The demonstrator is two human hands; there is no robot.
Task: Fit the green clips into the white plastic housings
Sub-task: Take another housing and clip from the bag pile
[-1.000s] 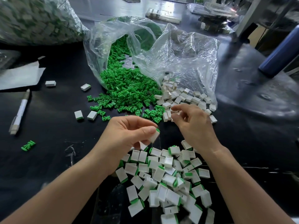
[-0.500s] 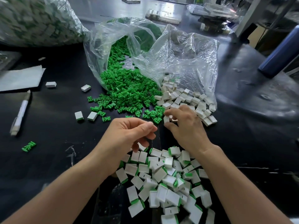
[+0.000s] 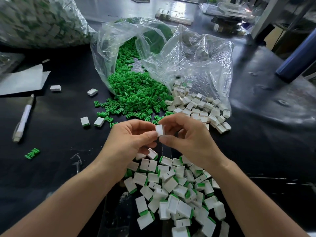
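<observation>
Two hands, one part. My read: right hand (image 3: 186, 139) has its fingers curled, index tip and thumb pinching one white housing (image 3: 159, 130) at frame centre. Left hand (image 3: 130, 139) is also curled, thumb and index tip nipping the same housing's left edge. Can't tell if a clip sits between the left fingers. The housing is a small matte rectangular block with hard edges, held above the table.

Below the hands, lower centre: a heap of finished pieces (image 3: 171, 194), white blocks with a green end, too many to count. Above the hands: a spill of green clips (image 3: 133, 96), small and ribbed, uncountable, pouring from one crinkled clear plastic bag (image 3: 188, 65). Empty white housings (image 3: 201, 108) lie heaped at the bag's right mouth.

Left of the clips are four stray white blocks (image 3: 92, 92). One pen (image 3: 24, 118) is at the left edge, and one lone green bit (image 3: 32, 153) lies below it. One white sheet (image 3: 22, 81) is upper left. Glossy black table (image 3: 51, 168).
</observation>
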